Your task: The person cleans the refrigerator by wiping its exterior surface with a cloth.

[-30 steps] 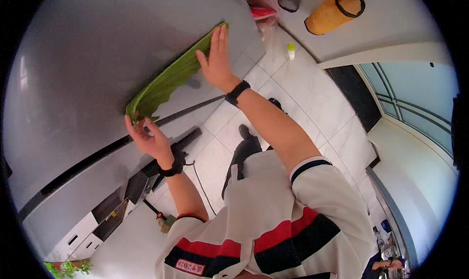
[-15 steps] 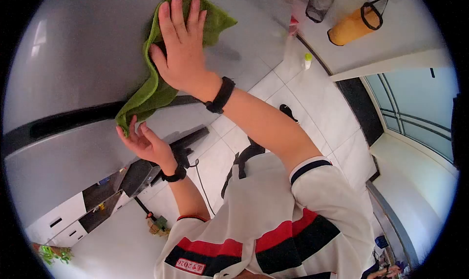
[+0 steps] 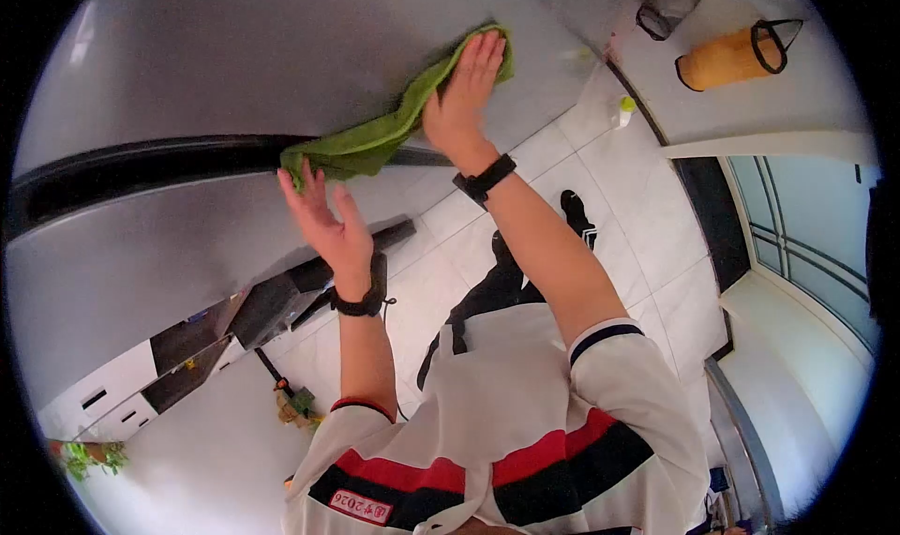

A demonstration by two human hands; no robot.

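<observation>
- While your right hand lies over the green cloth at 12 o'clock, its fingers run straight and close together, flat on the fabric.
- Your left hand, between 9 and 10 o'clock, has its fingers spread, with the thumb well apart; the fingertips touch the cloth's lower end.
- The green cloth, creased along its length, slants from 10 o'clock up to just past 12, against the grey panel; its lower end overlaps the black strip that crosses toward 9 o'clock.
- Black wristbands circle both your wrists.
- Between 1 and 2 o'clock, a white bottle with a yellow-green cap stands on the tiled floor.
- Toward 2 o'clock, beyond the bottle, you have a yellow bag with a black-rimmed opening, and a grey bag near it.
- At 3 o'clock is a glazed door.
- At 8 o'clock, white drawers sit near a leafy plant.
</observation>
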